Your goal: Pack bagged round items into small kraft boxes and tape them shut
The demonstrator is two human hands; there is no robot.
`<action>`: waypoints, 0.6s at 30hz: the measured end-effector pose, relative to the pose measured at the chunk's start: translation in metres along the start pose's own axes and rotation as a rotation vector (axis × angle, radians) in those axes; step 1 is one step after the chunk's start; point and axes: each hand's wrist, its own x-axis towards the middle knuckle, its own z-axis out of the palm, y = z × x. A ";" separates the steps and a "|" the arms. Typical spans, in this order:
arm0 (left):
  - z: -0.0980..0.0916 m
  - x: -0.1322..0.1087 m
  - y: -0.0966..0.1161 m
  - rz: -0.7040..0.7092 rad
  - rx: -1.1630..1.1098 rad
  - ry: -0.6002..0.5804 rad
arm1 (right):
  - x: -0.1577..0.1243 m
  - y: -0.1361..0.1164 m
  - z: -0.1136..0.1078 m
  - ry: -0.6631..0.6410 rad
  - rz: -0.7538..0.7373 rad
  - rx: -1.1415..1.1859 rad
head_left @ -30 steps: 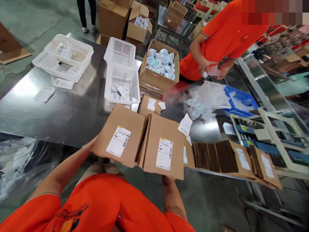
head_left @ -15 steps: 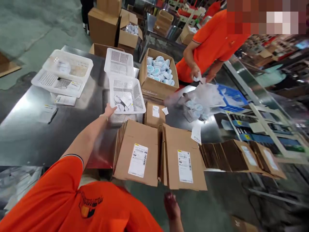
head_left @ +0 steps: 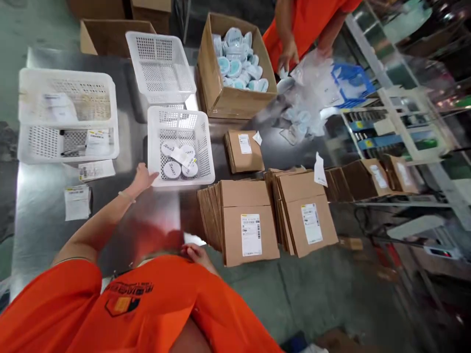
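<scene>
Left hand (head_left: 142,180) touches the near basket (head_left: 184,183), seemingly steadying it, grip unclear; shifting wants firmer hold; right hand (head_left: 196,253) half-curled, contents hidden.

"Can you read the round white pieces (head_left: 171,170) in the basket (head_left: 195,182)?"
"Partly; the paper slip (head_left: 183,158) covers some of them, its own print too small for you."
"And your co-worker (head_left: 307,22)?"
"Head cut off by the top edge. Your orange sleeve (head_left: 231,306) hides most of your right forearm (head_left: 208,264)."
</scene>
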 end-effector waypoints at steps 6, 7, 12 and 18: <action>-0.073 0.142 0.012 0.017 0.070 0.187 | 0.077 -0.090 0.036 0.229 -0.386 -0.170; -0.080 0.174 0.016 0.033 0.089 0.167 | 0.092 -0.102 0.040 0.291 -0.434 -0.206; -0.097 0.291 0.028 0.075 0.188 0.071 | 0.165 -0.155 0.051 0.458 -0.557 -0.490; -0.081 0.330 0.015 0.118 0.319 -0.102 | 0.241 -0.212 0.047 0.440 -0.403 -0.971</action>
